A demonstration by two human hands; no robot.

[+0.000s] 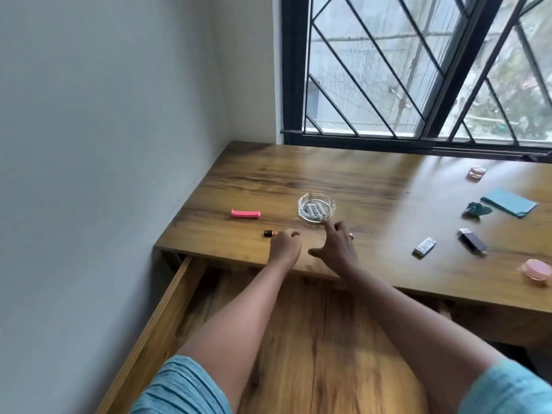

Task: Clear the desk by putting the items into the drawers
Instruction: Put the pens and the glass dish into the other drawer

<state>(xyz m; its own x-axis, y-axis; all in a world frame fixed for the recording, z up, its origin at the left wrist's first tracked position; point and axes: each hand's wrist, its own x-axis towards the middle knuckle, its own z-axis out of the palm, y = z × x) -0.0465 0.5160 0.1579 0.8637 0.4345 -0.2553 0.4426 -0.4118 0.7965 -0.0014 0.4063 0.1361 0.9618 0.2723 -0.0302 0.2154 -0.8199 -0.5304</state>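
Glass ashtray (316, 208): sitting near the desk's front left area, holding what look like a few small batteries; likely heavy for its size, smooth, slippery and breakable, so taking it by the thick rim on two opposite sides seems safest.
Right hand (336, 246): hovering with fingers spread, one fingertip (327, 225) reaching just to the ashtray's near edge; gripping nothing.
Left hand (285, 243): curling its fingers over the desk beside a small dark battery (268, 233); whether it is pinching anything, I cannot tell.
Pink lighter (245, 213): lying flat, left of the ashtray; light, stiff, easy to pinch at mid-length.
Drawer (167, 321): standing pulled open below the desk edge, under both forearms.
Desk (298, 174): carrying more things on the right, well apart: blue paper (509, 202), a silvery packet (425, 246), a dark lighter (473, 241), two pink round cases (537, 271).
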